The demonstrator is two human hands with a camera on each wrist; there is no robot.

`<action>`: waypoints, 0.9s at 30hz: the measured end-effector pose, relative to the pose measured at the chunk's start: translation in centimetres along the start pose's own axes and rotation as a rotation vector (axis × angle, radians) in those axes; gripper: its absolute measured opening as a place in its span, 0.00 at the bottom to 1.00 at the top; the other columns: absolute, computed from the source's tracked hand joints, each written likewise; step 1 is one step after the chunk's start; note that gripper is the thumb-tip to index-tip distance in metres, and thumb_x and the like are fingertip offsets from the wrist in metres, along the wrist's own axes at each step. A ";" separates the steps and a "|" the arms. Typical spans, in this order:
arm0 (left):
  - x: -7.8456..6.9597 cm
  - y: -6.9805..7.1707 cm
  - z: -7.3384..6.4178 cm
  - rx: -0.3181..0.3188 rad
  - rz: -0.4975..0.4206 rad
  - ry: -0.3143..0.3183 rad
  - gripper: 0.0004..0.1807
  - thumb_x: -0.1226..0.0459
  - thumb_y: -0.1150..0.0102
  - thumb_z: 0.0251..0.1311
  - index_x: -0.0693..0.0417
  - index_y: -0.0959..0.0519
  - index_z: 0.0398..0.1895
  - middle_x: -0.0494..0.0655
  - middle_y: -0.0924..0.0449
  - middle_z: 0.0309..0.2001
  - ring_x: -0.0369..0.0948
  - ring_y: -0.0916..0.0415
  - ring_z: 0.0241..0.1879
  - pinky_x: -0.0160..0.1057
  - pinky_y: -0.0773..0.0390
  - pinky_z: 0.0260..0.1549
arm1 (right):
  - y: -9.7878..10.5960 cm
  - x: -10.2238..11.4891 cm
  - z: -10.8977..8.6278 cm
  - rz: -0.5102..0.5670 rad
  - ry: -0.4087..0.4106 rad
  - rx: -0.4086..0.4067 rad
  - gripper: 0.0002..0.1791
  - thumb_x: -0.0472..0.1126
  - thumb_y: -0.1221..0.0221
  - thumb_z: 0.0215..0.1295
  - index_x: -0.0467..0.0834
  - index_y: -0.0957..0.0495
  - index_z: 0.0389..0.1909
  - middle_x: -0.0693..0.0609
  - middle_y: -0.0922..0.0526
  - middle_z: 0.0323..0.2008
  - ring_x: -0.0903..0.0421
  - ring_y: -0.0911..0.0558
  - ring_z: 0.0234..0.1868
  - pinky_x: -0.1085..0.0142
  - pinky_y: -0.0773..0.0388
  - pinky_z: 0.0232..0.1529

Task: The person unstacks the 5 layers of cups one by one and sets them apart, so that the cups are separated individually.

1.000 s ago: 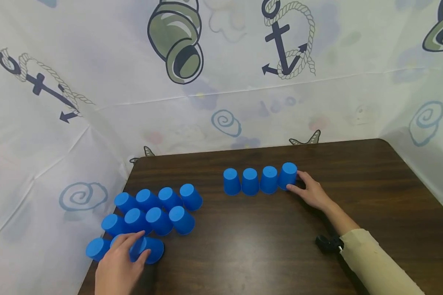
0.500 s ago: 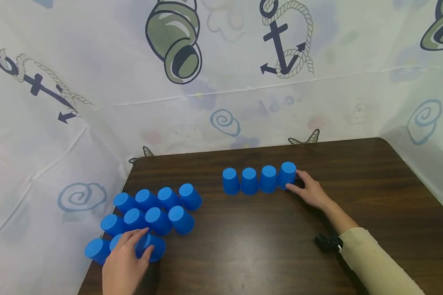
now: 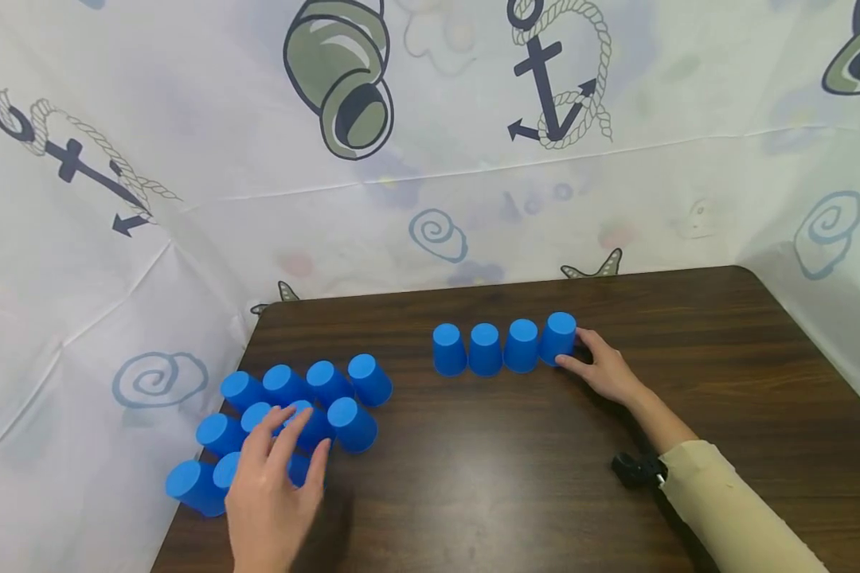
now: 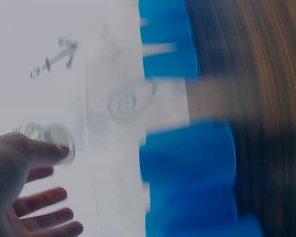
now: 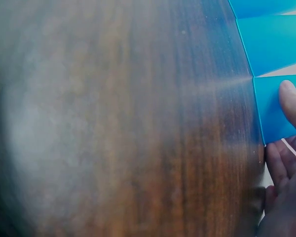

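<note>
My right hand (image 3: 607,374) holds the rightmost blue cup (image 3: 558,338) of a row near the table's back edge, thumb on its near side and fingers round its right side. That cup stands upside down beside several others (image 3: 485,350) in line. In the right wrist view, the thumb (image 5: 290,101) lies on the cup's wall. My left hand (image 3: 275,485) hovers over the front of the left group of blue cups, fingers spread and bent, hiding part of the front rows. The left wrist view has this hand (image 4: 32,182) with nothing in its grasp, blue cups (image 4: 190,153) beyond.
Upside-down blue cups stand in three rows on the left of the dark wooden table (image 3: 473,477), the front-left cup (image 3: 192,485) right at its left edge. A white printed cloth (image 3: 344,231) surrounds the table's back and sides. A black wrist device (image 3: 638,471) sits by the right sleeve.
My left hand has come up off the front row's right end and moved forward and to the right. The right hand stays at its cup.
</note>
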State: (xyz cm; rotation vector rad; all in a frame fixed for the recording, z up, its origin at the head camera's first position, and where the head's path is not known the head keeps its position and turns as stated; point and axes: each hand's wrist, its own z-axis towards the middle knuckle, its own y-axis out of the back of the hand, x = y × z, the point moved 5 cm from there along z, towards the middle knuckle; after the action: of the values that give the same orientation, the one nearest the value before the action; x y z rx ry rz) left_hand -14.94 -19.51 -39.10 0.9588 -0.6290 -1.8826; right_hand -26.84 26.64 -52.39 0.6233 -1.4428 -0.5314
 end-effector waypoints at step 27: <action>-8.1 -19.8 7.2 0.365 -0.150 -0.035 0.41 0.55 0.31 0.58 0.42 0.38 0.74 0.55 0.37 0.68 0.54 0.33 0.63 0.57 0.19 0.42 | 0.2 -0.1 0.0 0.022 -0.011 0.013 0.42 0.58 0.43 0.69 0.34 0.44 0.72 0.31 0.35 0.65 0.32 0.39 0.68 0.32 0.45 0.63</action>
State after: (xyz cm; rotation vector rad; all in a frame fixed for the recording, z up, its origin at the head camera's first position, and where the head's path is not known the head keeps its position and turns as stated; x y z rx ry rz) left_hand -28.20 -2.95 -46.72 1.2352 -0.9680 -1.9564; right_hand -26.82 26.85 -52.28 0.6144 -1.4624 -0.5091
